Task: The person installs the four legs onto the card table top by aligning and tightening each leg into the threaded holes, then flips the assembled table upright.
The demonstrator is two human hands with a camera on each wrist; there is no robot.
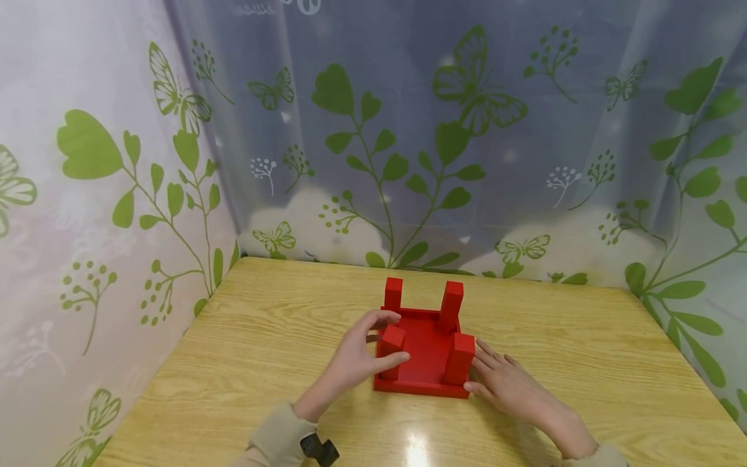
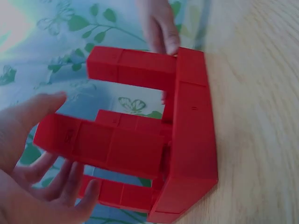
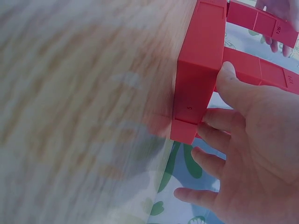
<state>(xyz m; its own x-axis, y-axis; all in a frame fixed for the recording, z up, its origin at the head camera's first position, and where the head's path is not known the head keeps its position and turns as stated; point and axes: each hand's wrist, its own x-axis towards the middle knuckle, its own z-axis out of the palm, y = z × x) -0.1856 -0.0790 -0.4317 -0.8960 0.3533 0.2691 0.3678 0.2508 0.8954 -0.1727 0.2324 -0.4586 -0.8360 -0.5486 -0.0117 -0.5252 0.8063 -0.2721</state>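
A red tray-like piece (image 1: pixel 425 350) lies flat on the table with several square red legs standing up at its corners, like a small upturned stool. My left hand (image 1: pixel 358 350) is around the near left leg (image 2: pixel 100 142), thumb on one side and fingers on the other; a gap shows, and firm contact cannot be seen. At the right side, my right hand (image 1: pixel 513 389) has its fingers spread, the thumb (image 3: pixel 228 72) touching the base's rim by the near right leg (image 1: pixel 460 359). Small embossed numbers mark the red parts.
The wood-grain table (image 1: pixel 262 324) stretches out around the red piece. A curtain (image 1: pixel 408 162) printed with green leaves and butterflies hangs along the back, and similar cloth (image 1: pixel 87 227) covers the left side. A dark band (image 1: pixel 318 449) is on my left wrist.
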